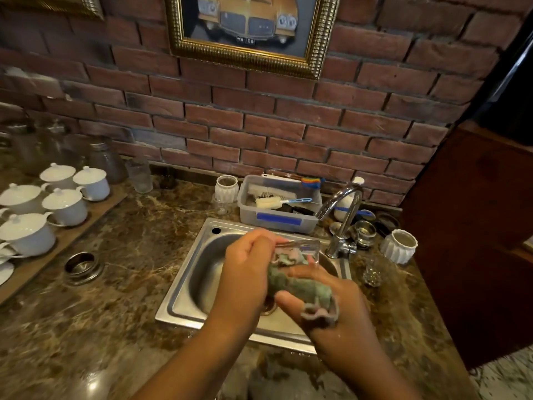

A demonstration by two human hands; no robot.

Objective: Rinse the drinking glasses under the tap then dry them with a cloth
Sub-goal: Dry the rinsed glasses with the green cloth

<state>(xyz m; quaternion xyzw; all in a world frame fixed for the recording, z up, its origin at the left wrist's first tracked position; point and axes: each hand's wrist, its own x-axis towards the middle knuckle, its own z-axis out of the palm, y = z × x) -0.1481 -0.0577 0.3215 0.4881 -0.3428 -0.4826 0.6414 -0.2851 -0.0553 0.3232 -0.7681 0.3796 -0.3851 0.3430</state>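
Note:
Over the steel sink [184, 284], my left hand [248, 264] grips a clear drinking glass [302, 249] that lies tilted on its side. A grey-green cloth [300, 287] is stuffed into the glass's mouth. My right hand [323, 293] holds that cloth, and a loose end hangs over its palm. The chrome tap [343, 215] stands behind the sink at the right; no water shows running. Another drinking glass [140, 174] stands on the counter by the brick wall. A small cut glass [373, 272] sits right of the sink.
A clear tub [277, 220] with brushes stands behind the sink. White ribbed pots [399, 246] [227, 187] flank it. Several lidded white cups [66, 206] sit on a wooden board at the left, with glass jars [103, 160] behind. A round steel insert [82, 265] is set in the marble counter.

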